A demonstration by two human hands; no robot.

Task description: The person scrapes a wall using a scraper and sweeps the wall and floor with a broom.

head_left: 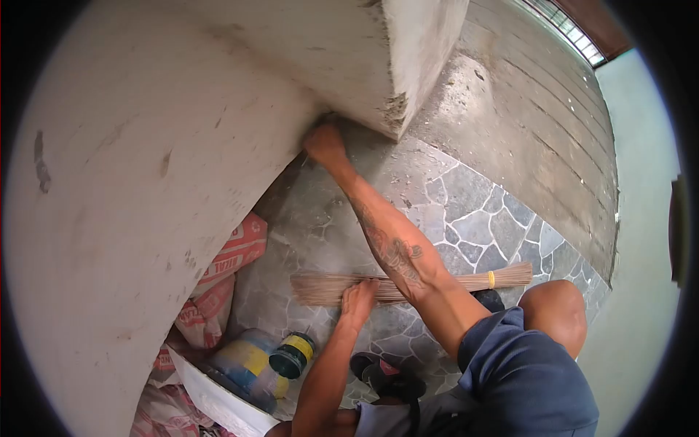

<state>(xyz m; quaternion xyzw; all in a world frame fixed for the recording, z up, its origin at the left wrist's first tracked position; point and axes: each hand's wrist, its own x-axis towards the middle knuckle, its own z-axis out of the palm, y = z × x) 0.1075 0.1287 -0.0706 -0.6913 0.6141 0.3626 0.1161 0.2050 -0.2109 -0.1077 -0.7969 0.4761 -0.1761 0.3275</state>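
Note:
A stick broom [320, 289], a long bundle of thin brown sticks with a yellow band near its right end, lies crosswise low over the stone-patterned floor [477, 226]. My left hand [359, 301] is closed around the broom left of its middle. My right arm stretches across above the broom, hiding part of it. Up at the corner where the pale wall meets the floor, my right hand [325, 144] is closed in a fist. A dark patch shows just beyond it, and what the fingers hold, if anything, cannot be made out.
Red and white paper sacks [233, 255] lean along the wall at left. Below them are a dark green can with a yellow band [293, 355], a larger bucket [244, 357] and a white panel edge [218, 393]. A pillar [419, 65] juts out ahead; rough concrete lies beyond.

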